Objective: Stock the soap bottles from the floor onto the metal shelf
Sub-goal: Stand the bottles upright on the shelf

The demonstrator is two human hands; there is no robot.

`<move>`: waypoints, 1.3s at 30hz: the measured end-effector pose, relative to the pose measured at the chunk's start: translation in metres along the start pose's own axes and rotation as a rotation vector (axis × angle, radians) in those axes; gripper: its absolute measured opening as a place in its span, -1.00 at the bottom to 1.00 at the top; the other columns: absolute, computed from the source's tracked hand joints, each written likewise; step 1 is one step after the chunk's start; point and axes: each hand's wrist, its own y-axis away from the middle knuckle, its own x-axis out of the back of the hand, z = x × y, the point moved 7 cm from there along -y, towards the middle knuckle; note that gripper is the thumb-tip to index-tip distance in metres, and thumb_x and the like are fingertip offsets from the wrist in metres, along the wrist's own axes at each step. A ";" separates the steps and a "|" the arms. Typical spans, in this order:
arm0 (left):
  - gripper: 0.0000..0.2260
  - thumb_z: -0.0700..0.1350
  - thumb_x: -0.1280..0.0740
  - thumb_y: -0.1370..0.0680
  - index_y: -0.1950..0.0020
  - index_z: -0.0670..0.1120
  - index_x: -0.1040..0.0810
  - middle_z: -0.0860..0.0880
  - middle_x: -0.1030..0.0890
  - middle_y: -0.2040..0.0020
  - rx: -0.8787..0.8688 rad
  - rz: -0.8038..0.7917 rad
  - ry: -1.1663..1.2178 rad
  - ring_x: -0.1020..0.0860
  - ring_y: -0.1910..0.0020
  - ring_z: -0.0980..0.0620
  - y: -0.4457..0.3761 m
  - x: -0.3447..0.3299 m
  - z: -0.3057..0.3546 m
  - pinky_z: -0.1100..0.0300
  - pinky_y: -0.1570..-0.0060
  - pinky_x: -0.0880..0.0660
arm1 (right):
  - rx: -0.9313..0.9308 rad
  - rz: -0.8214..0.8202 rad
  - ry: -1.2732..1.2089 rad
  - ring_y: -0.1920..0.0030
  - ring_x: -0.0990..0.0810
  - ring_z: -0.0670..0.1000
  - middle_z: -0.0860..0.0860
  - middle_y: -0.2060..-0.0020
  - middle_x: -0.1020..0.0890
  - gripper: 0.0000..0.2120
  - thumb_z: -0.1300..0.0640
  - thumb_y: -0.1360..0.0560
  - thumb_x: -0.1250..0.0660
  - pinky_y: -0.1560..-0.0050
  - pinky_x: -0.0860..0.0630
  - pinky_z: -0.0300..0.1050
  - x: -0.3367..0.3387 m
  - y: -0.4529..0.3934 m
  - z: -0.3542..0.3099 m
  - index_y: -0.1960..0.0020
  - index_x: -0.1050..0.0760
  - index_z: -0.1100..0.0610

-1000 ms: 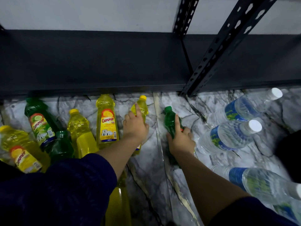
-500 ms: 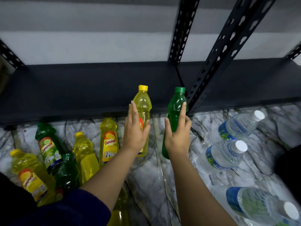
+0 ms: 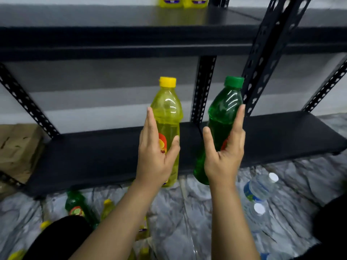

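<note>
The left hand (image 3: 156,156) grips a yellow soap bottle (image 3: 167,126) around its lower body, thumb on one side and fingers reaching up the other, and the right hand (image 3: 224,152) grips a green soap bottle (image 3: 219,128) the same way; both bottles are held in the air in front of the lower shelf board (image 3: 93,158) of the black metal shelf (image 3: 266,53), not yet set down. To do this step well, I would carry each bottle in over the front lip, lower it until the base sits flat on the board, and let go only once it stands on its own. The green one tilts to the right and should be straightened first, and it needs to pass clear of the slotted upright post (image 3: 203,87) just behind it. Setting them side by side toward the back would leave room for the rest. The yellow bottle is clear plastic with a yellow cap, mostly full, with a red and yellow label half hidden by the palm. The green one is darker, with a green cap and a glimpse of red label. More soap bottles (image 3: 77,205) lie on the floor (image 3: 187,212) below, though blur makes their number hard to tell.
</note>
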 end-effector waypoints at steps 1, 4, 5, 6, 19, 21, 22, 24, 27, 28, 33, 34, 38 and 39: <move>-0.21 0.04 -0.32 -0.65 -0.71 -0.03 0.12 -0.10 -0.21 -0.65 -0.019 0.000 0.009 -0.21 -0.63 -0.01 -0.013 0.006 0.012 -0.10 -0.55 -0.31 | 0.025 0.002 -0.013 -0.31 -0.45 -0.30 -0.16 -0.30 -0.47 -0.20 0.04 -0.63 -0.44 -0.29 -0.33 -0.46 0.004 -0.010 -0.012 -0.68 -0.02 -0.16; -0.21 0.00 -0.33 -0.65 -0.71 -0.04 0.11 -0.10 -0.26 -0.62 -0.079 0.013 0.034 -0.28 -0.60 -0.04 -0.053 0.024 0.045 -0.14 -0.49 -0.37 | 0.091 0.002 -0.057 -0.38 -0.39 -0.36 -0.54 -0.31 -0.32 -0.20 0.08 -0.63 -0.43 -0.34 -0.32 -0.41 0.010 -0.041 -0.045 -0.70 -0.03 -0.11; -0.21 -0.01 -0.35 -0.65 -0.71 -0.05 0.10 -0.08 -0.27 -0.62 -0.097 0.029 0.045 -0.30 -0.59 -0.03 -0.067 0.030 0.057 -0.12 -0.49 -0.38 | 0.106 0.000 -0.079 -0.36 -0.38 -0.39 -0.54 -0.29 -0.32 -0.20 0.09 -0.63 -0.44 -0.33 -0.31 -0.44 0.010 -0.052 -0.055 -0.70 -0.04 -0.10; -0.21 -0.03 -0.36 -0.65 -0.71 -0.05 0.09 -0.07 -0.27 -0.63 -0.116 0.048 0.058 -0.30 -0.59 -0.02 -0.080 0.036 0.068 -0.11 -0.49 -0.38 | 0.128 -0.003 -0.097 -0.35 -0.39 -0.41 -0.50 -0.30 -0.34 -0.19 0.11 -0.63 -0.44 -0.32 -0.31 -0.46 0.010 -0.063 -0.065 -0.70 -0.05 -0.08; -0.29 -0.02 -0.43 -0.59 -0.65 -0.08 -0.19 -0.06 -0.39 -0.51 -0.272 0.379 0.264 -0.46 -0.45 0.05 -0.284 0.074 0.145 0.06 -0.39 -0.49 | 0.460 0.023 -0.216 -0.42 -0.37 -0.34 -0.33 -0.38 -0.36 -0.18 0.08 -0.59 -0.48 -0.37 -0.33 -0.36 -0.046 -0.273 -0.193 -0.70 -0.09 0.01; -0.31 0.01 -0.42 -0.56 -0.64 -0.04 -0.22 -0.06 -0.41 -0.48 -0.231 0.390 0.252 -0.49 -0.39 0.08 -0.316 0.072 0.146 0.15 -0.35 -0.50 | 0.427 -0.032 -0.164 -0.41 -0.42 -0.25 -0.34 -0.39 -0.41 -0.18 -0.01 -0.58 -0.47 -0.33 -0.33 -0.35 -0.061 -0.297 -0.198 -0.69 -0.09 -0.12; -0.32 -0.03 -0.42 -0.57 -0.64 -0.06 -0.22 -0.08 -0.39 -0.49 -0.259 0.395 0.224 -0.47 -0.38 0.10 -0.329 0.071 0.150 0.30 -0.33 -0.46 | 0.434 -0.035 -0.147 -0.40 -0.38 -0.31 -0.31 -0.42 -0.41 -0.17 -0.02 -0.58 -0.47 -0.32 -0.30 -0.41 -0.065 -0.306 -0.201 -0.69 -0.08 -0.12; -0.30 -0.11 -0.41 -0.59 -0.65 -0.12 -0.17 -0.15 -0.32 -0.52 -0.344 0.410 0.144 -0.40 -0.45 0.05 -0.348 0.066 0.152 0.48 -0.34 -0.32 | 0.464 -0.012 -0.119 -0.25 -0.30 -0.54 -0.18 -0.36 -0.40 -0.16 0.02 -0.60 -0.46 -0.19 -0.23 -0.60 -0.074 -0.316 -0.204 -0.71 -0.03 -0.09; -0.28 -0.13 -0.41 -0.60 -0.67 -0.15 -0.12 -0.20 -0.24 -0.56 -0.385 0.383 0.042 -0.28 -0.57 -0.09 -0.371 0.050 0.129 0.46 -0.45 -0.19 | 0.452 0.005 -0.058 -0.12 -0.28 -0.57 -0.01 -0.27 -0.39 -0.13 0.01 -0.62 -0.43 -0.05 -0.27 -0.63 -0.100 -0.327 -0.190 -0.71 0.06 -0.10; -0.28 -0.15 -0.42 -0.60 -0.67 -0.14 -0.12 -0.20 -0.23 -0.56 -0.379 0.375 0.035 -0.28 -0.57 -0.09 -0.377 0.045 0.117 0.49 -0.43 -0.18 | 0.447 0.002 -0.043 -0.13 -0.27 -0.56 0.01 -0.29 -0.39 -0.13 0.00 -0.63 -0.42 -0.06 -0.27 -0.63 -0.112 -0.333 -0.181 -0.71 0.08 -0.12; -0.26 -0.09 -0.45 -0.60 -0.68 -0.02 -0.12 -0.11 -0.20 -0.55 -0.368 0.394 0.014 -0.36 -0.49 -0.03 -0.389 0.031 0.089 0.45 -0.30 -0.36 | 0.450 0.030 0.001 -0.13 -0.35 -0.28 0.03 -0.28 -0.33 -0.16 -0.07 -0.64 -0.37 -0.13 -0.28 -0.49 -0.160 -0.371 -0.149 -0.71 0.11 -0.13; -0.25 -0.06 -0.45 -0.60 -0.68 -0.01 -0.12 -0.11 -0.20 -0.54 -0.371 0.397 0.015 -0.36 -0.47 -0.02 -0.389 0.030 0.087 0.37 -0.30 -0.41 | 0.452 0.037 0.017 -0.16 -0.36 -0.18 0.04 -0.28 -0.32 -0.16 -0.08 -0.64 -0.37 -0.17 -0.30 -0.38 -0.166 -0.375 -0.145 -0.70 0.11 -0.14; -0.19 0.05 -0.45 -0.59 -0.70 0.05 -0.05 -0.09 -0.22 -0.54 -0.349 0.377 0.035 -0.32 -0.52 -0.04 -0.391 0.024 0.079 0.19 -0.38 -0.39 | 0.471 0.044 0.077 -0.22 -0.33 -0.11 0.06 -0.33 -0.30 -0.17 -0.07 -0.65 -0.36 -0.23 -0.33 -0.16 -0.180 -0.390 -0.132 -0.70 0.10 -0.08; -0.19 0.08 -0.44 -0.59 -0.70 0.07 -0.02 -0.09 -0.22 -0.55 -0.347 0.368 0.038 -0.30 -0.54 -0.05 -0.391 0.022 0.078 0.16 -0.41 -0.37 | 0.469 0.058 0.091 -0.23 -0.35 -0.08 0.07 -0.33 -0.30 -0.18 -0.07 -0.65 -0.36 -0.22 -0.33 -0.15 -0.181 -0.394 -0.129 -0.70 0.09 -0.06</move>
